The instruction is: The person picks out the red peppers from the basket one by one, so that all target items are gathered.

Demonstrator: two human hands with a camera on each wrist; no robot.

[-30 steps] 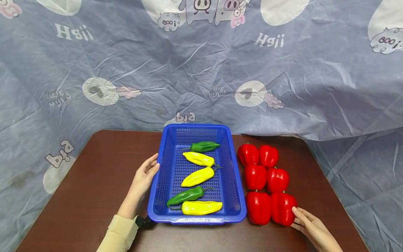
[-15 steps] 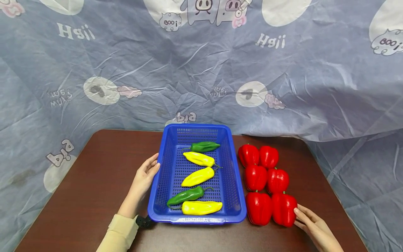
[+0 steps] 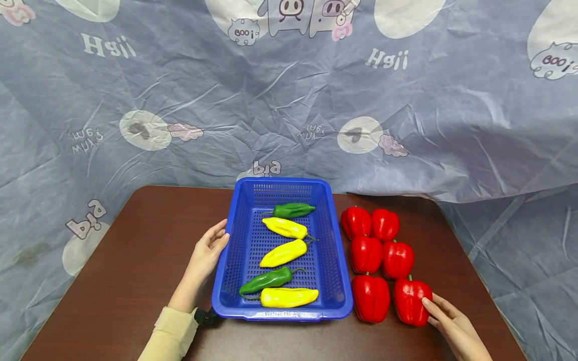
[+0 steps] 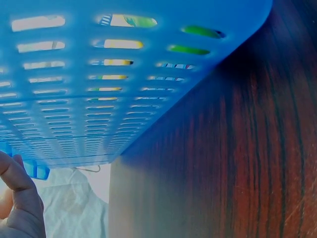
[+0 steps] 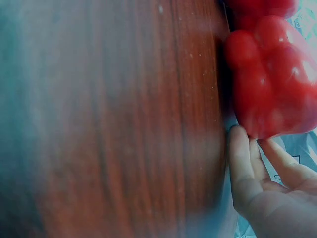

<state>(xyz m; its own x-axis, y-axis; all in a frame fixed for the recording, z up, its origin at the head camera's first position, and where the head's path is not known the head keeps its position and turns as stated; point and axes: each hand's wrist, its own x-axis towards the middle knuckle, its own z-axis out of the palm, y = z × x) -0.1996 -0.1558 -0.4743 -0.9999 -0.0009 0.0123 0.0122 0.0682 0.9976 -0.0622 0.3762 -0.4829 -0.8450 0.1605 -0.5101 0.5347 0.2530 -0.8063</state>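
In the head view, my left hand (image 3: 206,254) holds the left rim of a blue plastic basket (image 3: 341,260), thumb and fingers at the edge. The left wrist view looks along the basket's slotted side (image 4: 69,106), with a bent finger (image 4: 22,191) near the rim. At the right, my right hand (image 3: 453,323) pinches a red bell pepper (image 3: 412,303), its thumb on the near right side. From the right wrist, that bell pepper (image 5: 272,84) shows its lobed underside, with fingertips against it. Just left of it in the head view stands another red bell pepper (image 3: 371,298).
Several more bell peppers (image 3: 367,254) stand in two columns right of the basket. Inside the basket lie yellow long peppers (image 3: 289,298) and green ones (image 3: 266,281). Beneath is a brown table (image 3: 135,260); a grey-blue printed cloth (image 3: 280,100) hangs behind it.
The right hand has shifted the nearest right bell pepper slightly right and nearer, opening a gap to its left neighbour. The left hand and the basket stay put.
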